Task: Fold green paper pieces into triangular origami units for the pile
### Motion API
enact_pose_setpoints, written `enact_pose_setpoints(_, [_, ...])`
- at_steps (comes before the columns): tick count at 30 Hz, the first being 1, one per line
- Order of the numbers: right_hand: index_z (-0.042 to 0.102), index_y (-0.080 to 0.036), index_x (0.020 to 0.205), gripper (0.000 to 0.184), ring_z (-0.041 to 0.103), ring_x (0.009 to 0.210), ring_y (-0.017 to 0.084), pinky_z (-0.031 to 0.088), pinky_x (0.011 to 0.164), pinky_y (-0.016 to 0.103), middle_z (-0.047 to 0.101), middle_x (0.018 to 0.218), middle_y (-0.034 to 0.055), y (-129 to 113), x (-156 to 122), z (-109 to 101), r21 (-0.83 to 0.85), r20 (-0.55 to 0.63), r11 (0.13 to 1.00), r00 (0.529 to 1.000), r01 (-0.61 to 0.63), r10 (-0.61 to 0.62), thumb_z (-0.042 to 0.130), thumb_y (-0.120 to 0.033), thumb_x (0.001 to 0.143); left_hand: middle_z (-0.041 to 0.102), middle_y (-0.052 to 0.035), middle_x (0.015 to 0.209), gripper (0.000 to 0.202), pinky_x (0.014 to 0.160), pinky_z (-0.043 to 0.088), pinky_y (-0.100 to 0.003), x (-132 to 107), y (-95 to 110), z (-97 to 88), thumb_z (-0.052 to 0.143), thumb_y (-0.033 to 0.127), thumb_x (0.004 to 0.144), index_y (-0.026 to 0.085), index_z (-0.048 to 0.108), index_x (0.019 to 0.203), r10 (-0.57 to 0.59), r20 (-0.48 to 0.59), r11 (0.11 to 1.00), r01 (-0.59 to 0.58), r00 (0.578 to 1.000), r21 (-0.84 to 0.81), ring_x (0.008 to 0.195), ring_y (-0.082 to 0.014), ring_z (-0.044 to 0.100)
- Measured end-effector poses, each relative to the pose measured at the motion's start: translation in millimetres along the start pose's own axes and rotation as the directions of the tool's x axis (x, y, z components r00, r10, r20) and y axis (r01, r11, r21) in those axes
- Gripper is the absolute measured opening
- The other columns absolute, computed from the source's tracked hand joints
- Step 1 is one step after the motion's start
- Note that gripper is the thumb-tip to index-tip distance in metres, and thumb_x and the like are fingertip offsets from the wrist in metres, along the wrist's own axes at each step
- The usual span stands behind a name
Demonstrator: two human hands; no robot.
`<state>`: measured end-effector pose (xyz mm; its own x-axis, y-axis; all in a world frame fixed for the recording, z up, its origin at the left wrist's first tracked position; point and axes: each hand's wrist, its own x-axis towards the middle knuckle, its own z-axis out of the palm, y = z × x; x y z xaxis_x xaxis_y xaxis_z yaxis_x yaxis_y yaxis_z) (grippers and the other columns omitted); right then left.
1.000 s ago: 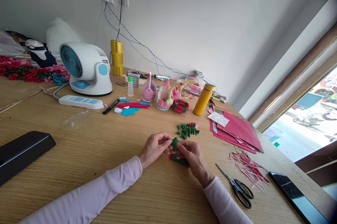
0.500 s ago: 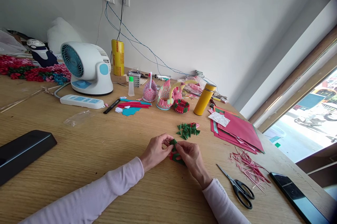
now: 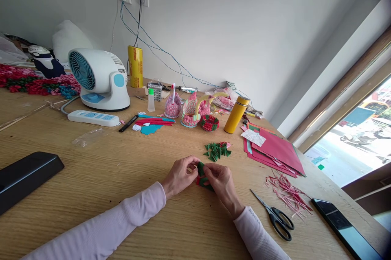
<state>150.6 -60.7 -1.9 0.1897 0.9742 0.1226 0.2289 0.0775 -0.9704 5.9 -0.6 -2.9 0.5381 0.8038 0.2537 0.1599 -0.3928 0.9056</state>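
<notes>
My left hand [image 3: 179,175] and my right hand [image 3: 222,183] meet at the middle of the wooden table [image 3: 122,174]. Both pinch a small green and red folded paper piece [image 3: 201,173] between the fingertips. Their fingers are closed on it, and they hide most of the paper. Just beyond lies a small pile of green folded paper triangles [image 3: 217,151].
Black scissors [image 3: 276,216] and thin red paper strips [image 3: 288,195] lie to the right, by a dark phone [image 3: 345,231]. Red paper sheets [image 3: 276,151], a yellow bottle [image 3: 236,115], paper swans [image 3: 192,110], a white fan [image 3: 97,80], a power strip [image 3: 93,118] and a black case [image 3: 26,174] are also on the table.
The green piece has been folded smaller and drawn in between the fingertips; both hands have closed tighter on it. The hands stay in the same spot.
</notes>
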Motion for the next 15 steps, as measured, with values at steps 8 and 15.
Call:
enact_pose_setpoints(8, [0.072, -0.015, 0.079, 0.036, 0.064, 0.054, 0.019, 0.052, 0.047, 0.026, 0.067, 0.061, 0.0047, 0.8, -2.2, 3.5, -0.076, -0.015, 0.995, 0.998, 0.062, -0.063, 0.058, -0.048, 0.077, 0.065, -0.0018, 0.073, 0.024, 0.058, 0.044, -0.021, -0.8, 4.2, -0.4, 0.048, 0.012, 0.069, 0.017, 0.064, 0.085, 0.021, -0.018, 0.993, -0.019, 1.000, 0.117, 0.064, -0.0137, 0.059])
enact_pose_setpoints(15, [0.068, -0.017, 0.078, 0.024, 0.061, 0.054, 0.016, 0.047, 0.049, 0.023, 0.065, 0.061, 0.0028, -3.3, -5.1, 6.2, -0.257, -0.050, 0.954, 0.984, 0.151, -0.169, 0.051, -0.033, 0.083, 0.064, -0.0009, 0.066, 0.013, 0.054, 0.044, -0.022, -0.4, 3.2, -0.1, 0.049, 0.018, 0.072, 0.017, 0.061, 0.077, -0.015, -0.039, 0.996, 0.018, 0.999, 0.087, 0.059, -0.0139, 0.059])
